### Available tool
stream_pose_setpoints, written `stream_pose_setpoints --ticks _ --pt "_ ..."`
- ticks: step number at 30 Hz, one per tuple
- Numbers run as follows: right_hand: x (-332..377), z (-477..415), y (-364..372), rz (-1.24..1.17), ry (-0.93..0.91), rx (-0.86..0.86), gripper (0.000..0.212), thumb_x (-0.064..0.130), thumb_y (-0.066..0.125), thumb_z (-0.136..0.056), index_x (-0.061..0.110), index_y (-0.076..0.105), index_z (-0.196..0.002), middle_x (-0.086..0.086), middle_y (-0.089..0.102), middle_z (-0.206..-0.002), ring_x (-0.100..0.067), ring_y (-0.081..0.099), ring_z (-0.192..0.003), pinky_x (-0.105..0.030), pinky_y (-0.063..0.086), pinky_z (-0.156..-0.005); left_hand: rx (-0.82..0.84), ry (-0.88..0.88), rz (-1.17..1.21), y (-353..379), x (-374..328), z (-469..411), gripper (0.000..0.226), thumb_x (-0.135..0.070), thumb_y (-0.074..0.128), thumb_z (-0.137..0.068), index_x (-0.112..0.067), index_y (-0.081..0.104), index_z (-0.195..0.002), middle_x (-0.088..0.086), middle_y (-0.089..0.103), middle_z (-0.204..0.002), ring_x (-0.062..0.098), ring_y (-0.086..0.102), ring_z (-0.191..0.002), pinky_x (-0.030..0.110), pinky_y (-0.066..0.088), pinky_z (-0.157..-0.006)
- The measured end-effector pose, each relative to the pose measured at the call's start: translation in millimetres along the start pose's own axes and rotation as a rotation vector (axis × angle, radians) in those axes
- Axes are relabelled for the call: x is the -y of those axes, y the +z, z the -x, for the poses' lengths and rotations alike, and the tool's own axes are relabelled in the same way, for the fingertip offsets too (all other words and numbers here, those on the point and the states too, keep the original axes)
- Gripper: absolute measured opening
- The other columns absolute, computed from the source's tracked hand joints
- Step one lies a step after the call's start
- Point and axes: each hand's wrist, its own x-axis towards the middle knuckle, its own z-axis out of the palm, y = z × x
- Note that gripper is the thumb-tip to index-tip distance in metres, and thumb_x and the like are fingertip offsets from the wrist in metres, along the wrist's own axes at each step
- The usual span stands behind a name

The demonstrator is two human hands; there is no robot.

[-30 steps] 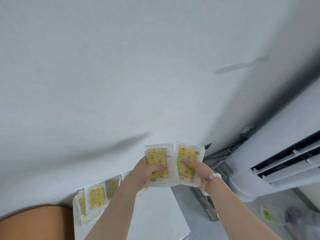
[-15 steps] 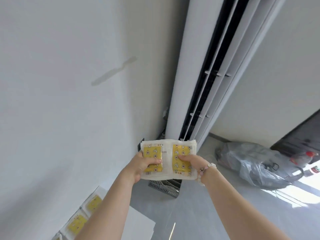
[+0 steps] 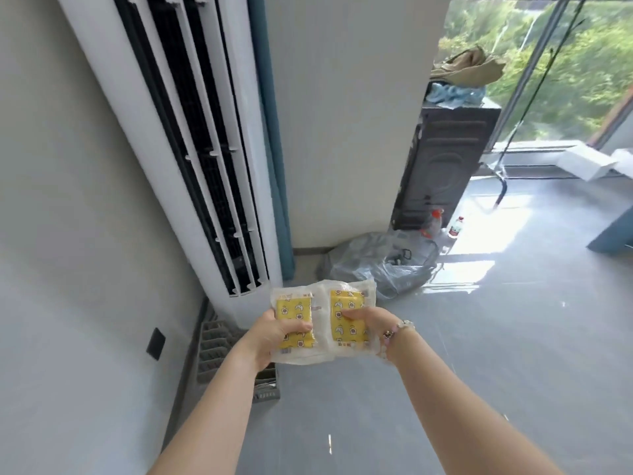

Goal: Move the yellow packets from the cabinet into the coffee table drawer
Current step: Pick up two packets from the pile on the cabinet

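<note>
Head view: two yellow packets point(image 3: 294, 311) are held side by side in the air above the grey floor point(image 3: 479, 337), near one white air conditioner point(image 3: 253, 200). One is gripped by the left hand point(image 3: 270, 334), the other by the right hand point(image 3: 373, 320), thumbs pressed on top.

White air conditioner point(image 3: 205, 138), grey plastic bag point(image 3: 380, 262) nearby
</note>
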Motion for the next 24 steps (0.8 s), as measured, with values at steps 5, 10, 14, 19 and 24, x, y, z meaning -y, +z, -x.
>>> stream_pose_setpoints --ticks 5,10,14,19,24 --pt "-14 24 -103 -0.132 -0.009 -0.073 0.004 0.012 0.067 -0.087 0.011 0.066 -0.09 -0.008 0.071 -0.09 -0.024 0.068 -0.084 -0.041 0.056 -0.078 0.123 -0.009 -0.119 103 -3 -16 0.037 -0.001 0.072 -0.077 -0.01 0.06 -0.111 0.011 0.071 -0.104 0.026 0.069 -0.092 0.033 0.057 -0.07" --pt "-37 60 -204 -0.258 -0.031 -0.169 0.009 0.015 0.066 -0.087 0.01 0.065 -0.095 -0.008 0.068 -0.089 -0.021 0.066 -0.073 -0.028 0.054 -0.057 0.257 -0.005 -0.251 213 4 -26 0.034 0.003 0.069 -0.078 -0.006 0.063 -0.111 0.013 0.071 -0.1 0.022 0.071 -0.08 0.027 0.056 -0.061" --pt "-63 92 -277 -0.369 -0.066 -0.244 0.003 0.013 0.061 -0.09 0.012 0.064 -0.09 -0.004 0.068 -0.076 -0.014 0.067 -0.058 -0.025 0.055 -0.049 0.367 -0.013 -0.316 301 14 -26 0.024 0.007 0.065 -0.08 -0.007 0.063 -0.1 0.008 0.069 -0.083 0.016 0.068 -0.063 0.024 0.055 -0.053" --pt "-98 126 -347 -0.489 -0.11 -0.359 0.01 0.011 0.062 -0.089 0.012 0.065 -0.099 -0.006 0.068 -0.086 -0.017 0.066 -0.07 -0.032 0.057 -0.058 0.513 -0.027 -0.423 397 31 -27 0.026 0.005 0.067 -0.079 -0.006 0.064 -0.102 0.01 0.069 -0.085 0.021 0.067 -0.069 0.025 0.055 -0.058" --pt "-141 169 -394 -0.594 -0.118 -0.488 0.006 0.014 0.063 -0.089 0.012 0.067 -0.093 -0.005 0.07 -0.086 -0.02 0.066 -0.077 -0.04 0.054 -0.078 0.663 -0.066 -0.515 474 60 -14 0.025 0.006 0.068 -0.078 -0.009 0.064 -0.099 0.002 0.07 -0.069 0.015 0.068 -0.057 0.021 0.05 -0.047"
